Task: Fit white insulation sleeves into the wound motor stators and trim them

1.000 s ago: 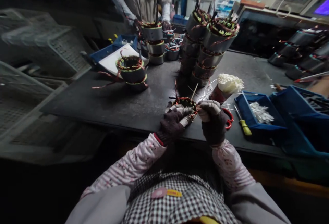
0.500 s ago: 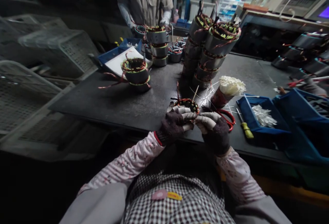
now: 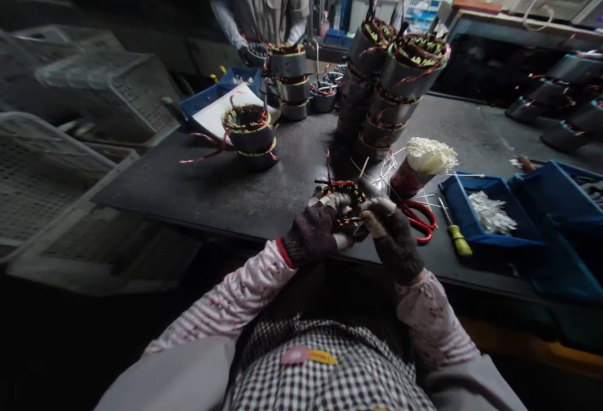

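At the near table edge, a small motor stator (image 3: 348,190) with copper windings and red wires stands between my hands. My left hand (image 3: 315,230), in a dark glove with pale fingertips, is wrapped round the stator's left and near side. On the other side, my right hand (image 3: 394,235) is closed in a pinch at the rim; whatever its fingers grip is too small and blurred to name. Red-handled scissors (image 3: 429,225) lie just right of that hand. Behind them stands a cup of white strips (image 3: 430,157), with loose white strips scattered beside it.
Tall stacks of stators (image 3: 393,90) stand behind my hands, with two more stacked stators (image 3: 249,131) to the left. Blue bins (image 3: 494,240) and a yellow-handled screwdriver (image 3: 459,241) are at right. A person (image 3: 271,2) works across the table (image 3: 207,188). Plastic crates (image 3: 103,84) lie left.
My right hand has shifted and its fingers have drawn in more tightly at the stator's rim. More of the stator's near side shows. The view has turned slightly.
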### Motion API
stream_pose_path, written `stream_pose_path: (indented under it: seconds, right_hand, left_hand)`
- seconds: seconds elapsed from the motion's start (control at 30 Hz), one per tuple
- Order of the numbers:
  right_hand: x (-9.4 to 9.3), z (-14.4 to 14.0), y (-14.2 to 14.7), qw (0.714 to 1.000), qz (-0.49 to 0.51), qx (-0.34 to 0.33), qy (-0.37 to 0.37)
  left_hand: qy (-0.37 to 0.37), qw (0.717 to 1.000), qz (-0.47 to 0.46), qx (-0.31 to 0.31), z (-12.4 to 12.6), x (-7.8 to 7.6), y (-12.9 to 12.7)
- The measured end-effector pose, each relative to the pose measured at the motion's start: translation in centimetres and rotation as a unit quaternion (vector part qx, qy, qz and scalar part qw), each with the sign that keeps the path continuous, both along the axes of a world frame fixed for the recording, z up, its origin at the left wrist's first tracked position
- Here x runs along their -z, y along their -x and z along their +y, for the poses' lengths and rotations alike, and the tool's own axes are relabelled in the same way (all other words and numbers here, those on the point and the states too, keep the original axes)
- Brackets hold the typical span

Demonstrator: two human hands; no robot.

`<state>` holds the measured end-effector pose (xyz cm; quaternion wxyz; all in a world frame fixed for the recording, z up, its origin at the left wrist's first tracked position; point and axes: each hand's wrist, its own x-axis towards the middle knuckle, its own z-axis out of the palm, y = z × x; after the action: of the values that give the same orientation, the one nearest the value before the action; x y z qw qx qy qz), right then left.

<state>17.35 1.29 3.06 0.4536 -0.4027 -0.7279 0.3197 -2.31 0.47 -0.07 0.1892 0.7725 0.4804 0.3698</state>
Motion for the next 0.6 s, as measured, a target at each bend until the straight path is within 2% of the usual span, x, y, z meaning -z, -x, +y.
stream_pose_path:
  seconds: [0.1,0.2,0.27,0.33,0.4,0.47,0.53,0.6]
  right_hand:
    - [0.4,-0.6,-0.4,0.988,0.073,-0.056,0.125]
    - [0.6,-0.5,-0.5,0.977,0.138,-0.029,0.162]
    - [0.5,-0.2,-0.4,0.97,0.136,-0.015,0.202]
    - [0.4,-0.3,-0.3,0.961,0.08,-0.03,0.263]
    - [0.2,-1.3,-0.5,0.962,0.003,-0.034,0.27]
    - [0.1,-2.9,-1.0,0.971,-0.04,-0.013,0.234]
    - [-0.3,-4.4,-1.5,0.973,-0.018,0.012,0.229]
    - [-1.0,-4.6,-1.3,0.968,0.044,0.036,0.244]
  left_hand:
    - [-0.041,0.998,0.044,0.01,-0.2,1.2,-0.1]
    - [-0.084,0.996,0.035,0.008,-0.1,2.7,-0.5]
    - [-0.096,0.995,0.037,0.002,0.0,3.2,-0.7]
    - [-0.115,0.992,0.057,-0.018,-0.2,3.2,-0.8]
    - [-0.139,0.986,0.084,-0.04,-0.4,3.0,-0.9]
    - [-0.151,0.982,0.097,-0.053,-0.6,2.7,-1.0]
    - [-0.152,0.983,0.093,-0.048,-0.8,2.6,-1.2]
    - [-0.154,0.984,0.08,-0.027,-0.8,2.9,-1.5]
